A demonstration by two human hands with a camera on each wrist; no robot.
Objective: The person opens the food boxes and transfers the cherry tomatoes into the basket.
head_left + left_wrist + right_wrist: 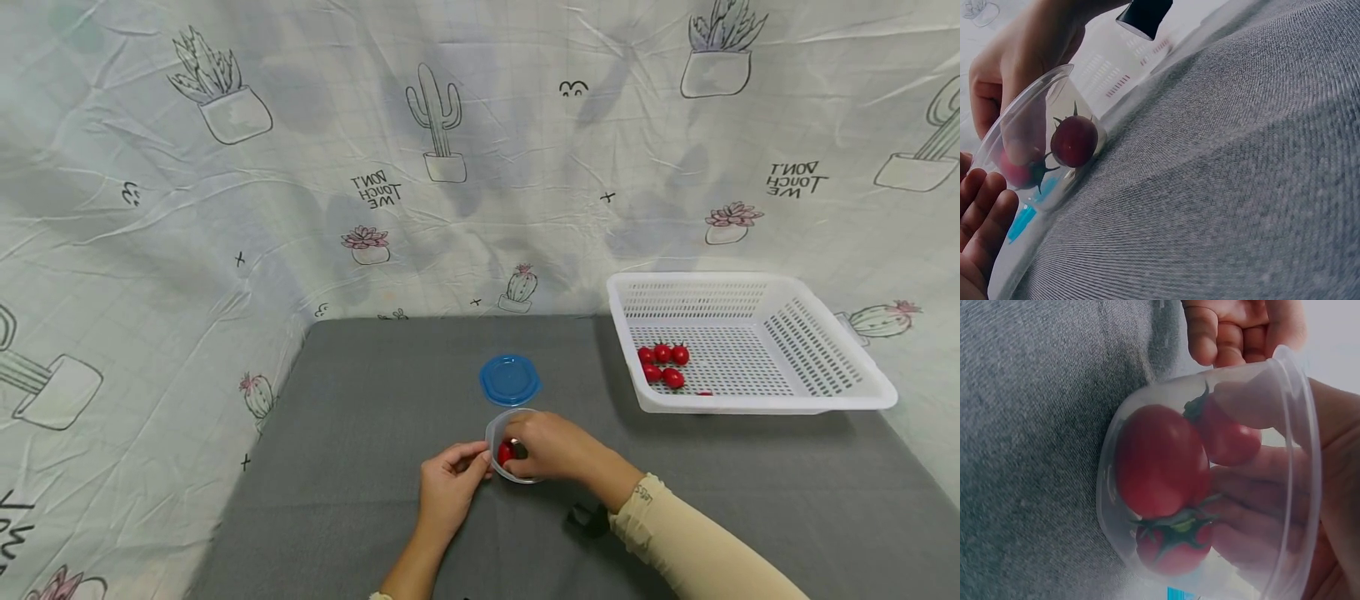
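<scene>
A clear round plastic tub (490, 433) sits on the grey cloth. Thumb and index finger of my left hand (448, 487) pinch its left rim, while the other fingers curl loosely beside the wall. My right hand (557, 446) reaches down inside the tub from the right. In the right wrist view, its thumb and fingers hold a cherry tomato (1230, 434) with a green stem. A larger red tomato (1157, 462) and another cherry tomato (1175, 549), stem facing the camera, lie against the tub's near wall.
Just behind the tub lies a round blue lid (510, 379). A white perforated basket (765, 403) stands at the back right, with several red tomatoes in its left corner. A small black object (587, 521) shows below my right wrist. Patterned fabric (480, 208) hangs behind the table.
</scene>
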